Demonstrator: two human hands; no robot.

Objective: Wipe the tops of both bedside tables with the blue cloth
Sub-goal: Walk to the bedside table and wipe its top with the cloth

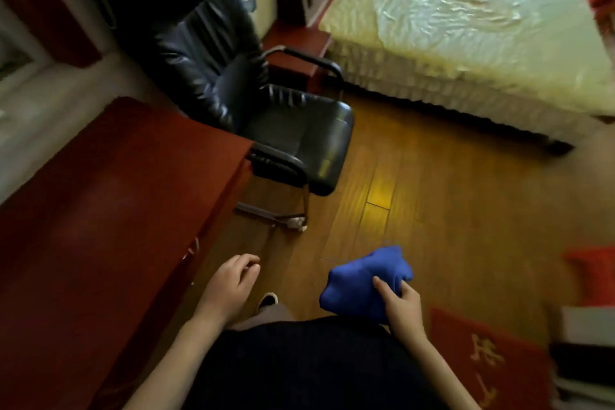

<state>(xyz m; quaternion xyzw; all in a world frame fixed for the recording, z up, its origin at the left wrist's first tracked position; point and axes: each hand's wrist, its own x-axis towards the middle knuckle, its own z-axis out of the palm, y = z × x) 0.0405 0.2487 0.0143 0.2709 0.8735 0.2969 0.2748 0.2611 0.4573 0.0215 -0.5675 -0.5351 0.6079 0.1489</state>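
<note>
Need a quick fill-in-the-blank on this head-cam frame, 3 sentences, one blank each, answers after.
1. The blue cloth is held in the person's ____ hand.
2. The left hand holds ____.
3. The bedside table stands between the bed and the black ____.

Missing words: right; nothing; armchair

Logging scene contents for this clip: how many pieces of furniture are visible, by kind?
Black leather armchair: 1
Bed with pale yellow sheets: 1
Dark red wooden desk: 1
Small dark red bedside table: 1
Total: 4
</note>
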